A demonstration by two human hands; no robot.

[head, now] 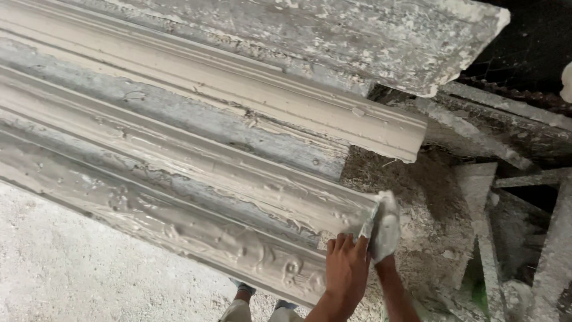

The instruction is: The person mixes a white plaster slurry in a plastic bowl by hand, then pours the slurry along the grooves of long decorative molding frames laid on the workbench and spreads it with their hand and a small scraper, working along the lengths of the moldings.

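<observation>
Moulding (pixel 196 179) in wet grey plaster is what both hands work on; it is a long cornice length running from about ten o'clock at the upper left down to four o'clock, where its cut end stops just above the hands. Its long axis slants across the view, and the hands sit at that lower right end, so the piece stretches away from them toward ten o'clock. Left hand (pixel 347 271) lies flat, fingers together and pressed against the end of the profile, holding nothing that shows. Right hand (pixel 384 229), thickly coated in white plaster, is at one o'clock from the left and touches the very end face; whether its fingers are curled on anything I cannot tell. Both are equally close to the end. A second, drier moulding (pixel 268 95) lies parallel above, and a rough plaster slab (pixel 381 36) beyond it at twelve. Below spreads a dusty white floor (pixel 71 268); plaster-caked wooden battens (pixel 482 197) clutter three o'clock
</observation>
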